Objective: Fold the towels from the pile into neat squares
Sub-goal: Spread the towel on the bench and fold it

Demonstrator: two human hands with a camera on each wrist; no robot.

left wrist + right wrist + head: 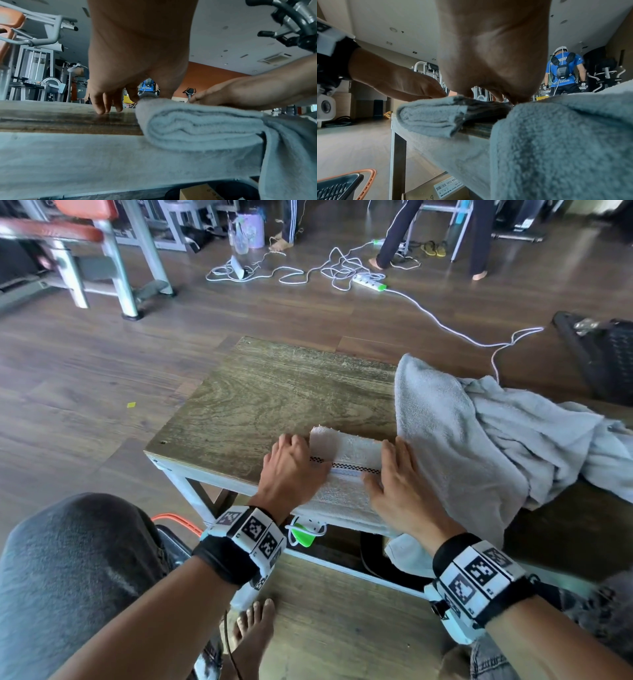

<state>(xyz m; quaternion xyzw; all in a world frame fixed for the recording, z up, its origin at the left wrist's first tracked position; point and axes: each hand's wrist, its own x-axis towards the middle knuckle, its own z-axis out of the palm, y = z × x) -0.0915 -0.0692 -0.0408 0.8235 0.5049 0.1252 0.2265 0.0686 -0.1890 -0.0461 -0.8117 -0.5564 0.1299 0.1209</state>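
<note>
Terry towel (346, 470) overhangs the tabletop's (274, 392) near edge; your flat left hand (291, 470) and right hand (400, 484) only press, so it may slip off.

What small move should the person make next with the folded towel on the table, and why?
Probably lift the folded towel aside and take another from the pile. The left hand and right hand rest flat on it, it already looks layered and compact, and unfolded towels lie heaped beside it.
</note>
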